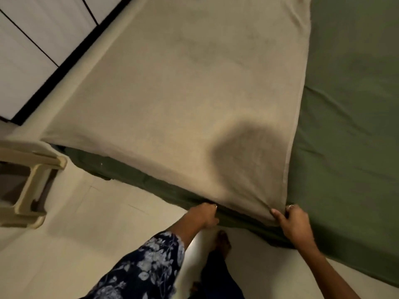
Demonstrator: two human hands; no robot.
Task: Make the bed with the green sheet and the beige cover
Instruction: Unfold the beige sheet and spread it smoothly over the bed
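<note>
The cover (183, 100) lies on the bed across the middle and upper left of the frame, on top of the sheet (349, 117). The sheet shows bare to the right of the cover and along the mattress side below the cover's near edge. At the lower centre, 2 hands grip that near edge: the left hand (204, 215) at the mattress side, the right hand (291, 221) to its right at the cover's corner. A foot (223, 241) stands on the floor (90, 225) between and below the hands. A plastic stool (28, 184) sits at the left edge, on the floor beside the bed. A wardrobe (36, 39) fills the upper left, behind the bed.
</note>
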